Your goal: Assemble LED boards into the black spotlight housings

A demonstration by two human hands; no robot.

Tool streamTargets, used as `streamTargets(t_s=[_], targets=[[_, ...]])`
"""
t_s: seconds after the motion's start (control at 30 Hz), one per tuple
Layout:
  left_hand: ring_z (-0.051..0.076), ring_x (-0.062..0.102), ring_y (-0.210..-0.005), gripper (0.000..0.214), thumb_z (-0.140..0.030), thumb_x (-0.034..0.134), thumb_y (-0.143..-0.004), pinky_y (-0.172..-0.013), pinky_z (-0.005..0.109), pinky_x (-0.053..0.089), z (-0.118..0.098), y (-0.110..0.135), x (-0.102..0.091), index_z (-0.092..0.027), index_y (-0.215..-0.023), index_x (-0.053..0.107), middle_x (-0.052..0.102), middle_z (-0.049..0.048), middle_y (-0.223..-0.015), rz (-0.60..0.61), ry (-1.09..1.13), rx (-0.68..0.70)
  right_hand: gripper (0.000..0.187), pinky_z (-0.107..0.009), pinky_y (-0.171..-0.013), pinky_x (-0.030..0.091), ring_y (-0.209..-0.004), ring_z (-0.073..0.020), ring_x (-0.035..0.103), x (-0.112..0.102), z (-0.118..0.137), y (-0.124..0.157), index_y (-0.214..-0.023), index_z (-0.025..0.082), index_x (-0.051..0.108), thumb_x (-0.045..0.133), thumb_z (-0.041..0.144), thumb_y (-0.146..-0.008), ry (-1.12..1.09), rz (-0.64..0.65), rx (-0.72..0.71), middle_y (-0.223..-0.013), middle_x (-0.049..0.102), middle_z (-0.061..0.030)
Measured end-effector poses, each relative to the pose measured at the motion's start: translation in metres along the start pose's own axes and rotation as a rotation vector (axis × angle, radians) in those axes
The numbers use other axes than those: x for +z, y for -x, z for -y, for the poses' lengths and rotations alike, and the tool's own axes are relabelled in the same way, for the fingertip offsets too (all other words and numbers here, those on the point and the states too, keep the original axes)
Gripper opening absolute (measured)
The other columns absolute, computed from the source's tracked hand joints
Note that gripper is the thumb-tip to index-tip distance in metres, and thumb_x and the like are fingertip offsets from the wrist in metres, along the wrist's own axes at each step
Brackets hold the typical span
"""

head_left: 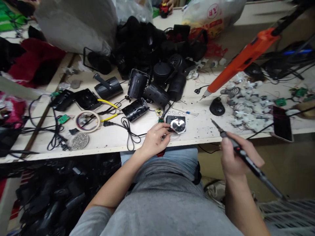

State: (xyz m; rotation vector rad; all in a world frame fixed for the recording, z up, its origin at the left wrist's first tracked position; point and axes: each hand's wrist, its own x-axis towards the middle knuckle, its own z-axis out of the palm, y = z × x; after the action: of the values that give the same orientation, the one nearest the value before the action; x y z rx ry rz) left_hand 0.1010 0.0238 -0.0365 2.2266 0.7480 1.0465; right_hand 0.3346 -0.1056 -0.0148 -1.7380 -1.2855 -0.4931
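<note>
My left hand (155,139) is at the table's front edge, fingers bent and closed on the near left side of a small motor-like part with a shiny round disc (178,125). That part lies on a black housing piece (168,120); the fingertips hide some of its wires. In my right hand (237,155) is a soldering iron (240,150), gripped like a pen. Its tip points up and left, over the table edge, apart from the part. A small green circuit board (160,120) sits just beyond my left fingers.
Black cylindrical housings (136,83) lie behind. An orange electric screwdriver (242,62) hangs at the right, above a heap of small white motors (251,108). A phone (282,124) lies at the right edge. At left are a solder-wire ring (86,121) and a power cord (126,131).
</note>
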Motion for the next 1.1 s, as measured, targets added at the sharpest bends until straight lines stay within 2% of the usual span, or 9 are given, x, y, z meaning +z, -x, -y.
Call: streamTargets(t_s=[0.07,0.17,0.23,0.4,0.67,0.83,0.97,1.1], targets=[[0.018,0.072,-0.095,0.011,-0.016,0.061,-0.089,-0.081,0.031,0.060,0.000,-0.001,0.000,-0.018,-0.078,0.064,0.074,0.0101,-0.105,0.006,-0.012,-0.002,0.020,-0.035,-0.069,0.059,-0.068,-0.0225,0.073,0.012,-0.029,-0.009,-0.101,0.016,0.077,0.068,0.028,-0.088,0.014,-0.025,0.101,-0.080,0.078,-0.0083],[0.018,0.073,-0.096,0.011,-0.017,0.062,-0.090,-0.082,0.031,0.060,-0.002,-0.003,-0.002,-0.018,-0.080,0.066,0.074,0.0099,-0.106,0.013,-0.019,-0.002,0.023,-0.035,-0.068,0.058,-0.071,-0.0235,0.073,0.030,-0.060,-0.018,-0.094,0.013,0.078,0.066,0.032,-0.088,0.031,-0.029,0.097,-0.082,0.078,-0.0111],[0.019,0.073,-0.097,0.009,-0.017,0.063,-0.090,-0.084,0.031,0.061,-0.005,-0.003,-0.004,-0.017,-0.082,0.067,0.075,0.0105,-0.107,0.007,-0.016,0.000,0.021,-0.034,-0.070,0.058,-0.072,-0.0227,0.073,0.037,-0.070,-0.020,-0.093,0.013,0.078,0.065,0.030,-0.088,0.036,-0.024,0.063,-0.082,0.078,-0.0111],[0.018,0.074,-0.099,0.007,-0.018,0.065,-0.092,-0.085,0.030,0.061,-0.011,-0.003,-0.010,-0.017,-0.091,0.071,0.075,0.0114,-0.109,-0.039,0.003,-0.010,0.017,-0.033,-0.070,0.057,-0.071,-0.0211,0.072,0.040,-0.068,-0.018,-0.095,0.016,0.075,0.063,0.028,-0.091,0.066,0.001,-0.018,-0.081,0.077,-0.0094],[0.015,0.071,-0.089,0.010,-0.015,0.067,-0.092,-0.079,0.027,0.060,-0.009,-0.005,-0.010,-0.018,-0.098,0.074,0.073,0.0066,-0.096,-0.106,-0.026,0.023,0.018,-0.032,-0.073,0.056,-0.074,-0.0204,0.070,0.039,-0.068,-0.018,-0.102,0.015,0.073,0.058,0.022,-0.094,0.122,0.103,-0.136,-0.086,0.076,-0.0112],[0.012,0.067,-0.076,0.012,-0.017,0.066,-0.093,-0.067,0.023,0.057,-0.008,-0.004,-0.010,-0.019,-0.101,0.075,0.068,0.0028,-0.084,-0.090,-0.036,0.020,0.021,-0.033,-0.073,0.055,-0.076,-0.0213,0.069,0.040,-0.067,-0.021,-0.103,0.015,0.073,0.056,0.025,-0.095,0.162,0.169,-0.140,-0.085,0.075,-0.0107],[0.012,0.067,-0.076,0.013,-0.016,0.066,-0.093,-0.067,0.024,0.056,-0.008,-0.004,-0.010,-0.018,-0.104,0.073,0.071,0.0031,-0.085,-0.087,-0.001,0.017,0.022,-0.034,-0.075,0.056,-0.079,-0.0216,0.070,0.043,-0.063,-0.025,-0.101,0.018,0.073,0.053,0.027,-0.096,0.180,0.194,-0.127,-0.087,0.076,-0.0095],[0.013,0.067,-0.076,0.007,-0.015,0.066,-0.093,-0.068,0.025,0.055,-0.010,-0.005,-0.010,-0.018,-0.096,0.072,0.073,0.0032,-0.083,-0.085,0.024,0.016,0.023,-0.035,-0.076,0.057,-0.079,-0.0229,0.071,0.045,-0.062,-0.029,-0.098,0.015,0.072,0.053,0.026,-0.095,0.183,0.183,-0.137,-0.086,0.076,-0.0116]])
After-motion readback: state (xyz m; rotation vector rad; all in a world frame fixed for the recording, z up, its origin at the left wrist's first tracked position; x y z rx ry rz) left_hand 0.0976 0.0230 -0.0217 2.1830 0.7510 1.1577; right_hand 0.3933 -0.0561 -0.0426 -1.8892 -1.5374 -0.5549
